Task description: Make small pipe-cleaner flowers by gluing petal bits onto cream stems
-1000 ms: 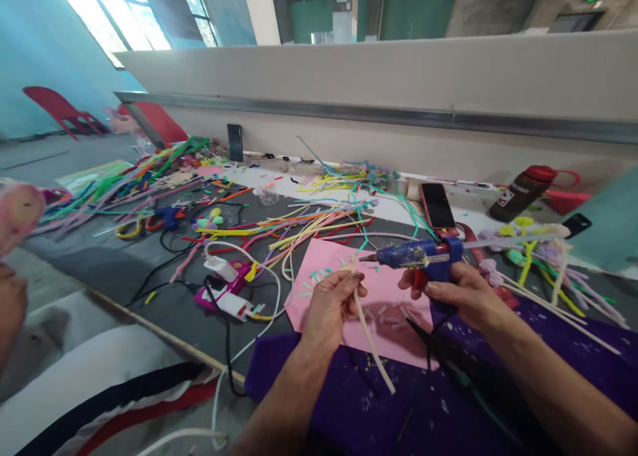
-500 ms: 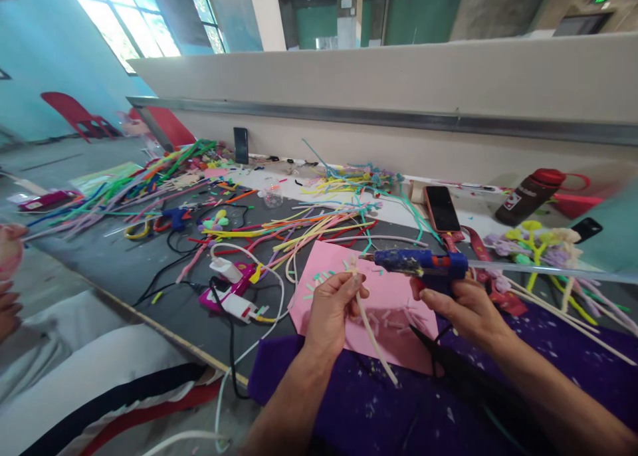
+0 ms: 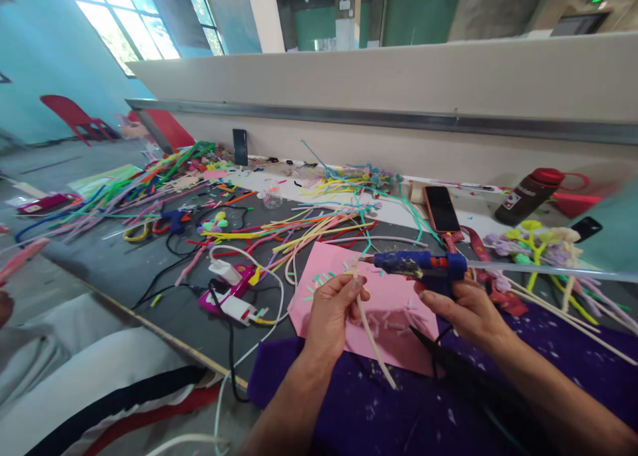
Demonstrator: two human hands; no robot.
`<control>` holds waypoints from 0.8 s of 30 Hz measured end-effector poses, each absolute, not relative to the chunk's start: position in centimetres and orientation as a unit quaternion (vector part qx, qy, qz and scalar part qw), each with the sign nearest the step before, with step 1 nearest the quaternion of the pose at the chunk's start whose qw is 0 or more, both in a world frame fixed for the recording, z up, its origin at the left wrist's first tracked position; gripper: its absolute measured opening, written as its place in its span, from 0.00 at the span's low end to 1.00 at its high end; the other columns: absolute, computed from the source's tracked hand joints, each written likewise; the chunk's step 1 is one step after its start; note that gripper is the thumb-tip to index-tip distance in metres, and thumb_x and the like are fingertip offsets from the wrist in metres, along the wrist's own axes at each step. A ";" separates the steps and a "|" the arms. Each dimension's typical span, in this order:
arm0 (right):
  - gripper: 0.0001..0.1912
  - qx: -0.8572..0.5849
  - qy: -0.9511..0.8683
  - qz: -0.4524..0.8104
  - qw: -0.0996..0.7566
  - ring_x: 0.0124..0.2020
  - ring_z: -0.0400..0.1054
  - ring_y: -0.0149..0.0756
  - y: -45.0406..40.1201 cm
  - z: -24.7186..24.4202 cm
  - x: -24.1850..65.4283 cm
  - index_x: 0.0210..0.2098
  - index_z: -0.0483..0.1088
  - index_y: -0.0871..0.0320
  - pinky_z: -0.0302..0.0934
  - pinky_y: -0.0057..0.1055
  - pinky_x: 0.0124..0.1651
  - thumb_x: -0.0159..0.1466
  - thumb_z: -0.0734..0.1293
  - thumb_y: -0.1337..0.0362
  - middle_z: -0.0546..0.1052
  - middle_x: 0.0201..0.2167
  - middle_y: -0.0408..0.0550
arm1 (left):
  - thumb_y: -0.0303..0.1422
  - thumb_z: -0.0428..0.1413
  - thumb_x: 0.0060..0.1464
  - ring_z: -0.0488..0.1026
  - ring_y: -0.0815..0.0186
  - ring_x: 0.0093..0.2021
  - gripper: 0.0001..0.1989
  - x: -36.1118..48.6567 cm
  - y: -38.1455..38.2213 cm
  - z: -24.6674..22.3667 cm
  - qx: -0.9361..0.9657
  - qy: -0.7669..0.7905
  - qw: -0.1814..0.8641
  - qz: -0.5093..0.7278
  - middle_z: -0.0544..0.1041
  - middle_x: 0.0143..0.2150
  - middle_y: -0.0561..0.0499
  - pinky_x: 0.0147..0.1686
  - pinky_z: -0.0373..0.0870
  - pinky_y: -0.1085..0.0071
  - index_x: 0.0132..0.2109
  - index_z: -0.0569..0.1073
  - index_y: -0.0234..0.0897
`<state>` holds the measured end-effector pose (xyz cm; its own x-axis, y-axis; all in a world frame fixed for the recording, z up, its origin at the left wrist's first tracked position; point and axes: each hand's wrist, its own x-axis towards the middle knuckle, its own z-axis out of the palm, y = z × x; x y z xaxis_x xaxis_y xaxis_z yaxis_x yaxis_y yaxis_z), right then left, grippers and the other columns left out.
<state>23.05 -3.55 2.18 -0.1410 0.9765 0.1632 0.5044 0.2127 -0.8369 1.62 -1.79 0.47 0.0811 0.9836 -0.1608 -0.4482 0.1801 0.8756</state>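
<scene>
My left hand (image 3: 335,306) pinches a cream pipe cleaner (image 3: 373,346), its long end hanging down toward the purple cloth. Small cream pieces show at its top, above the fingertips. Wrapped round the handle of a blue glue gun (image 3: 411,263) is my right hand (image 3: 466,310). The gun's nozzle points left and is close to the top of the cream piece; whether they touch I cannot tell. Beneath both hands lies a pink sheet (image 3: 319,263) with short green and pink cut pieces on it. A clear glue stick (image 3: 538,268) extends from the gun's back.
Pipe cleaners (image 3: 299,227) spread across the grey table. A magenta power strip (image 3: 239,286) with white plugs sits left of the sheet. Black scissors (image 3: 433,349), a phone (image 3: 442,210) and a dark bottle (image 3: 528,197) are on the right. Another person's leg (image 3: 109,376) is at lower left.
The glue gun's nozzle has moved slightly left, nearer the top of the cream pipe cleaner. At the far left, the other person's hand has moved and a pink strip now shows there.
</scene>
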 end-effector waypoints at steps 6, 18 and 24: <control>0.23 -0.540 -0.689 0.306 0.375 0.19 0.51 0.27 -3.5 2.2 22.9 0.17 0.66 0.61 0.45 0.25 0.19 0.58 0.63 0.49 0.58 0.17 0.41 | 0.35 0.60 0.46 0.60 0.81 0.13 0.09 1.7 -1.8 0.4 0.340 0.403 0.658 0.538 0.73 0.21 0.54 0.13 0.55 0.84 0.30 0.75 0.32; 0.22 -0.531 -0.712 0.287 0.358 0.24 0.61 0.32 -3.6 2.4 22.9 0.20 0.72 0.61 0.55 0.27 0.25 0.59 0.62 0.50 0.68 0.21 0.46 | 0.37 0.61 0.44 0.59 0.81 0.13 0.11 1.6 -1.9 0.7 0.326 0.412 0.656 0.542 0.73 0.21 0.54 0.12 0.54 0.83 0.30 0.75 0.32; 0.22 -0.535 -0.710 0.281 0.361 0.21 0.59 0.31 -3.6 2.5 22.7 0.18 0.71 0.61 0.53 0.27 0.22 0.58 0.63 0.50 0.65 0.17 0.45 | 0.37 0.62 0.44 0.59 0.81 0.13 0.10 1.6 -1.7 0.7 0.316 0.408 0.658 0.549 0.73 0.20 0.54 0.13 0.54 0.83 0.30 0.75 0.32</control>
